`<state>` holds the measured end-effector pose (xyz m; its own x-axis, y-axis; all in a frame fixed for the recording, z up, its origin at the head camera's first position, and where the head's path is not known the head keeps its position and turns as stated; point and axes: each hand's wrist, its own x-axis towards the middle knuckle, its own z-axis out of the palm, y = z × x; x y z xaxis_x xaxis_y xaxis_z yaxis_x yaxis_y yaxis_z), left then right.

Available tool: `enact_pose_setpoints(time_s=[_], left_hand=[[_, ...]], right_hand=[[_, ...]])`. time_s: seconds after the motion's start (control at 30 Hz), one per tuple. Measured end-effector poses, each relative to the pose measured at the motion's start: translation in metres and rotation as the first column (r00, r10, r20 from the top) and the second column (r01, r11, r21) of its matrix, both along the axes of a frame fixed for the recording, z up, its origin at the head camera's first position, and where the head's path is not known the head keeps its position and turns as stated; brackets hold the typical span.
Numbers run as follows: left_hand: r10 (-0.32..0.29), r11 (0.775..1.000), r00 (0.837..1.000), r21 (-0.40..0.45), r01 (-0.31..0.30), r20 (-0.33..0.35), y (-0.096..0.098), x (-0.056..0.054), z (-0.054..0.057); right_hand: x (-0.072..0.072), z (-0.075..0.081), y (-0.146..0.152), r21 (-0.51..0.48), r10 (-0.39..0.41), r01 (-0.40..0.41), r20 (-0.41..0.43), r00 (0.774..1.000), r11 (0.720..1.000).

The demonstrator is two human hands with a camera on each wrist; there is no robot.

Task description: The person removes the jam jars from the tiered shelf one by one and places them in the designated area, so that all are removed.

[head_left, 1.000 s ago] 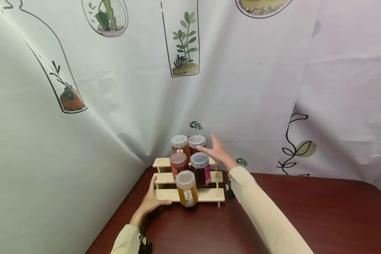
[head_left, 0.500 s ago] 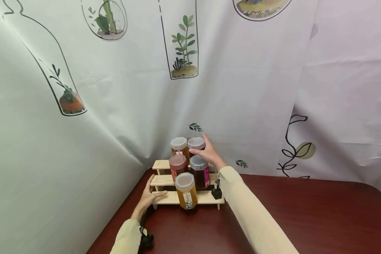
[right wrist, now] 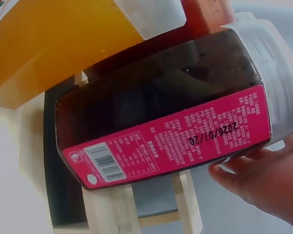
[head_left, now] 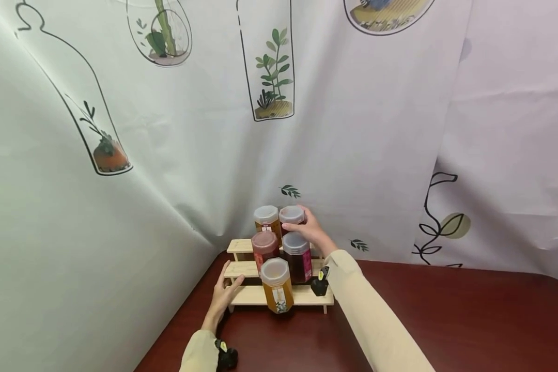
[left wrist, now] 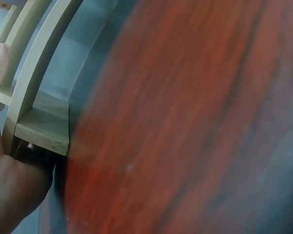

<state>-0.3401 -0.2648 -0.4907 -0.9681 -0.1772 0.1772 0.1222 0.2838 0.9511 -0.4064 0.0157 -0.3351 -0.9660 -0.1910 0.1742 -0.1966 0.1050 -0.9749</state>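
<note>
My right hand [head_left: 313,230] curves round a dark red jar [head_left: 292,213] with a whitish lid, at the right of the top tier of a wooden step rack [head_left: 248,294]. Its thumb lies at the front of the lid. At the rack's left end, my left hand [head_left: 221,297] grips the side, its palm [left wrist: 14,190] close against the frame in the left wrist view. Just below my right hand stands a dark jar [right wrist: 161,97] with a pink label, which hides the held jar in the right wrist view.
An amber jar [head_left: 277,289] stands on the lowest tier, a red jar [head_left: 264,248] on the middle tier, and another amber jar [head_left: 266,219] at the top left. The dark red table [head_left: 446,315] meets printed white cloth [head_left: 376,155] behind and at left.
My right hand has moved left and down from beside the top right jar to close round it. My left thumb has shifted upward along the rack's left end.
</note>
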Motion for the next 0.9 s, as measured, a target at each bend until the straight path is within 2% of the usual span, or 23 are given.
enact_pose_setpoints(time_s=[0.2, 0.43, 0.67, 0.9], left_hand=[[-0.004, 1.0, 1.0, 0.009, 0.004, -0.015, 0.003, -0.002, 0.001], [0.009, 1.0, 1.0, 0.015, -0.009, -0.022, 0.004, -0.002, 0.001], [0.112, 0.992, 0.993, 0.069, -0.109, -0.047, 0.004, 0.0, -0.008], [0.235, 0.964, 0.962, 0.16, -0.211, -0.143, 0.009, 0.003, -0.016]], right_hand=[[-0.007, -0.001, 0.005, -0.013, 0.025, -0.025, 0.009, 1.0, 1.0], [-0.013, -0.005, 0.007, -0.151, 0.063, -0.056, 0.042, 0.997, 0.987], [-0.008, -0.004, 0.013, -0.197, 0.03, -0.022, 0.039, 0.999, 0.98], [-0.011, -0.008, 0.022, -0.265, -0.044, 0.057, 0.054, 0.998, 0.963]])
